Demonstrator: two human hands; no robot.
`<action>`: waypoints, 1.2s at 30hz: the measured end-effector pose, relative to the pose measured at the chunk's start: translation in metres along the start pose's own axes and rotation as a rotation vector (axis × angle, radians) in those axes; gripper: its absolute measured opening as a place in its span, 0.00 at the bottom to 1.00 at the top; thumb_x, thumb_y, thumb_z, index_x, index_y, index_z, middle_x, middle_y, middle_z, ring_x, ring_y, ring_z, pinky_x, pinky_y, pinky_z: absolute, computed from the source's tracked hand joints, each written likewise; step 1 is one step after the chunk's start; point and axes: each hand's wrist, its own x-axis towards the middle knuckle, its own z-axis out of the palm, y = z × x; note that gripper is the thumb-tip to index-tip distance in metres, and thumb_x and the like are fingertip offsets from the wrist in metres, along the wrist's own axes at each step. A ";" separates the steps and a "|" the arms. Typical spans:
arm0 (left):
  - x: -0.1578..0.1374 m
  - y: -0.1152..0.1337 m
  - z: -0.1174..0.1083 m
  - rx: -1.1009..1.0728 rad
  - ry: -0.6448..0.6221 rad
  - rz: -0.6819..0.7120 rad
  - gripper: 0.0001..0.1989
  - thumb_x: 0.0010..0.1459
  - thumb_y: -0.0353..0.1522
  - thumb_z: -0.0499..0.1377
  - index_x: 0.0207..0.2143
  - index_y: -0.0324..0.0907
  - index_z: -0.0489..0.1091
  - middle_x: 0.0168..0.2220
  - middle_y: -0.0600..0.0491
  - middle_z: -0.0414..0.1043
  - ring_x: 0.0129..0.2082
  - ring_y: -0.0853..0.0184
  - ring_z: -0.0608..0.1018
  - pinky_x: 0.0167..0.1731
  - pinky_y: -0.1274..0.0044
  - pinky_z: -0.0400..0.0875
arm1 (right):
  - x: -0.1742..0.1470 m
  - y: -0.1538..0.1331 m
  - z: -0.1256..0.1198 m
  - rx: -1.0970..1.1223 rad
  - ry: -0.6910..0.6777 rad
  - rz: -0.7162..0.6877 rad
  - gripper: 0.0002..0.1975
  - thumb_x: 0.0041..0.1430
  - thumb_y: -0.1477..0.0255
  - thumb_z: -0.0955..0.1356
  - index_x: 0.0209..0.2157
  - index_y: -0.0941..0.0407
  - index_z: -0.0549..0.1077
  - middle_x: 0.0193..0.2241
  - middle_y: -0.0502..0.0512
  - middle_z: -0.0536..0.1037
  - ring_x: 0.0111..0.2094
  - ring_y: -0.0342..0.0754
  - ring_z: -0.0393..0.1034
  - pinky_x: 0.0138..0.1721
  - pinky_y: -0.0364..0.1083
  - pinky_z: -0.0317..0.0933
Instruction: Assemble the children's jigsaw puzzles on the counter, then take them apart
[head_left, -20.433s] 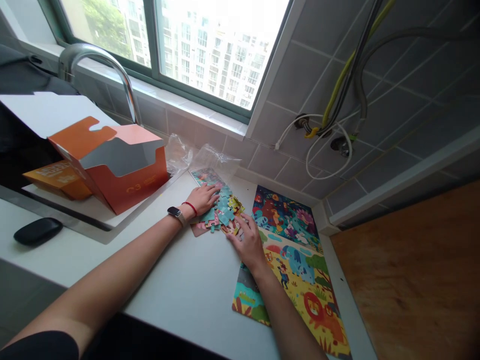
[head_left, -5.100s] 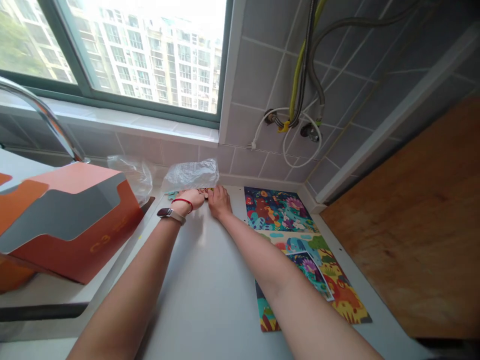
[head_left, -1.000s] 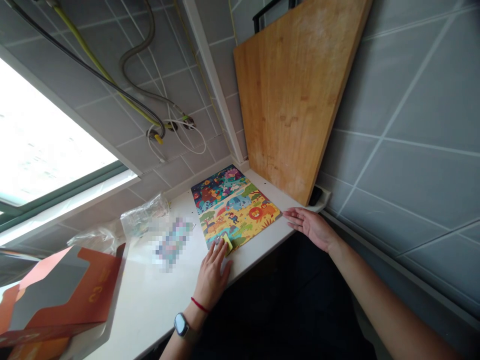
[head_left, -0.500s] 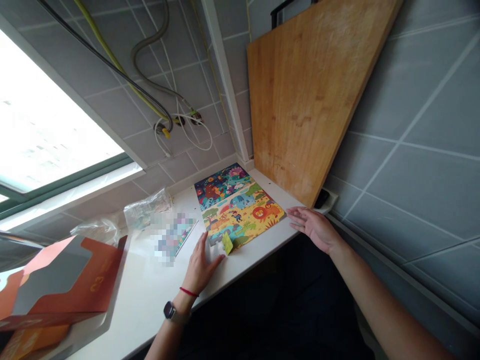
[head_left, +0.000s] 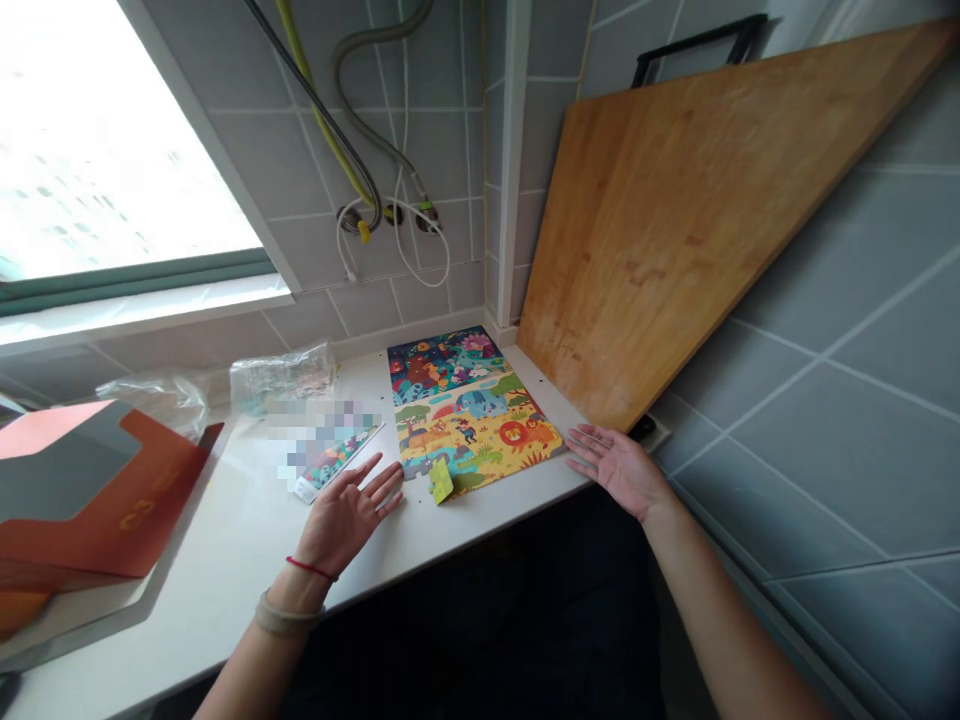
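Note:
A colourful jigsaw puzzle [head_left: 480,410] with animals lies flat on the white counter, its far part dark blue and its near part yellow. One yellow-green puzzle piece [head_left: 441,483] rests tilted at the puzzle's near left corner. My left hand [head_left: 349,512] is open, palm turned up and fingers spread, just left of that corner and holding nothing. My right hand [head_left: 616,465] is also open and empty, palm up, with its fingertips beside the puzzle's right corner. A printed picture sheet [head_left: 341,452], partly blurred, lies beyond my left hand.
An orange box [head_left: 150,500] stands at the left of the white counter [head_left: 247,580]. Clear plastic bags [head_left: 281,380] lie along the back wall. A large wooden board [head_left: 645,230] leans against the tiles on the right. Hoses and cables [head_left: 367,150] hang above the back.
My left hand has moved left, away from the yellow-green piece, and turned its palm up. My right hand has turned its palm further up near the same corner. The view has shifted.

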 end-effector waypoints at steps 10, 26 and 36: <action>0.012 0.008 -0.006 -0.028 -0.012 -0.042 0.26 0.63 0.32 0.57 0.64 0.40 0.64 0.59 0.36 0.72 0.52 0.56 0.80 0.39 0.71 0.79 | 0.007 -0.009 0.000 -0.050 0.001 0.090 0.12 0.67 0.71 0.61 0.40 0.54 0.77 0.50 0.62 0.81 0.58 0.51 0.73 0.55 0.52 0.72; 0.047 -0.026 0.018 0.721 -0.192 0.354 0.26 0.42 0.32 0.75 0.48 0.45 0.81 0.52 0.45 0.78 0.56 0.44 0.75 0.58 0.62 0.67 | 0.006 0.038 0.045 -0.386 -0.069 -0.095 0.10 0.60 0.66 0.71 0.43 0.51 0.80 0.50 0.55 0.81 0.51 0.52 0.76 0.43 0.46 0.71; 0.043 -0.025 0.018 0.602 -0.196 0.388 0.27 0.45 0.31 0.74 0.51 0.44 0.77 0.62 0.43 0.68 0.57 0.46 0.74 0.57 0.62 0.69 | 0.027 0.021 0.055 -0.671 0.140 -0.300 0.12 0.57 0.63 0.72 0.43 0.51 0.79 0.52 0.54 0.80 0.58 0.55 0.68 0.52 0.48 0.66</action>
